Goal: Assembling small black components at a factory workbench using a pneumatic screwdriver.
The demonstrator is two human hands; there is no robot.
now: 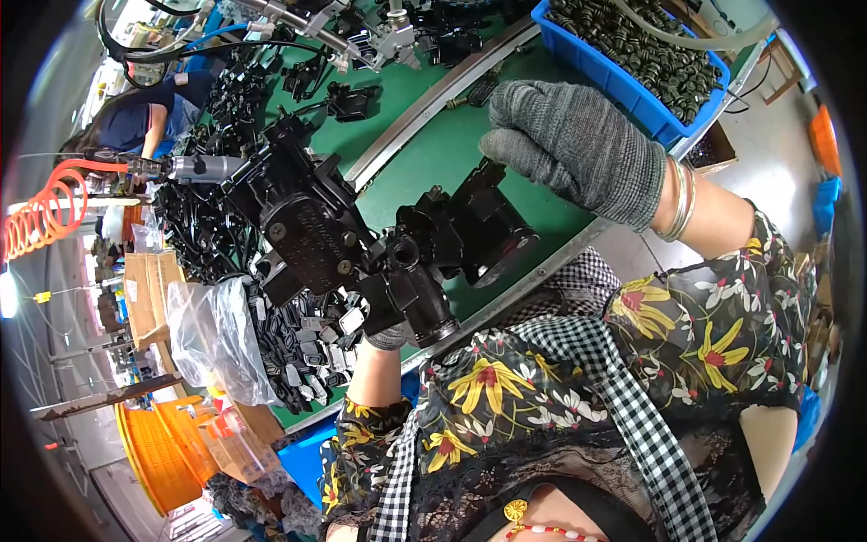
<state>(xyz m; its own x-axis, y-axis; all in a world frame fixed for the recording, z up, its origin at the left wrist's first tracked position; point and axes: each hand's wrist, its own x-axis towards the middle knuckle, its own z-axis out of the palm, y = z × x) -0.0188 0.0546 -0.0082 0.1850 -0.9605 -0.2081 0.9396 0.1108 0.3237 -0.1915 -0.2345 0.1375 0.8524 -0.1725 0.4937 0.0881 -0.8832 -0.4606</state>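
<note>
A bulky black plastic housing (312, 237) with screws, round ports and a short pipe stub is held up in front of me over the green bench. My left hand (390, 339), in a grey knit glove, is under and behind it; only the cuff shows, its fingers hidden, and it bears the housing. On the right, my right hand (573, 144), gloved the same way, is closed with curled fingers. Its thumb side is right by the raised end of the housing's right-hand part (492, 221). What the fingertips pinch, if anything, is hidden.
A blue bin (664, 117) of small dark ring-shaped parts stands at the far right. Black connectors and cables (302, 348) are heaped on the left. A metal fixture (361, 45) and a rail (415, 117) lie beyond; a person (135, 117) works at far left.
</note>
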